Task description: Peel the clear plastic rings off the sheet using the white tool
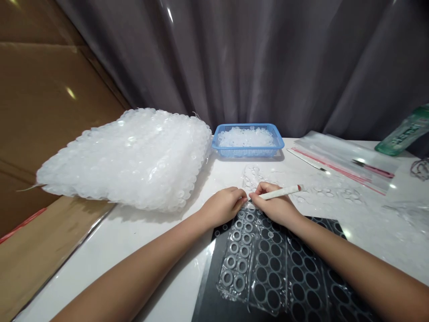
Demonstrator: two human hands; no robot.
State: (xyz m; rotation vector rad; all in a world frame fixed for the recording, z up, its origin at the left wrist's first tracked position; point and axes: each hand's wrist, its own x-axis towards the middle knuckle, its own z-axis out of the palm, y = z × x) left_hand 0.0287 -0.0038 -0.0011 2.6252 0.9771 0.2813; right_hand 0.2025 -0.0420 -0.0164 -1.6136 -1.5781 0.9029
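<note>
My right hand [276,205] grips a slim white pen-shaped tool [281,192] with a reddish rear end; its dark pointed tip comes down beside my left fingertips. With thumb and forefinger pinched together, my left hand [225,205] rests at the far edge of a clear plastic sheet [270,250]; whatever is between those fingers is too small to make out. Translucent rings [231,261] sit in rows in the sheet's left strip. Farther right, the sheet has rows of round openings, showing the black mat [211,293] beneath. My right forearm covers part of it.
A large bundle of translucent rings [134,161] lies at left, beside cardboard [60,237]. Behind my hands stands a blue basket [248,153] of small clear pieces. Zip bags [345,156], a reddish-handled tool [373,168], plastic scraps [321,190] and a green bottle [404,134] occupy the right.
</note>
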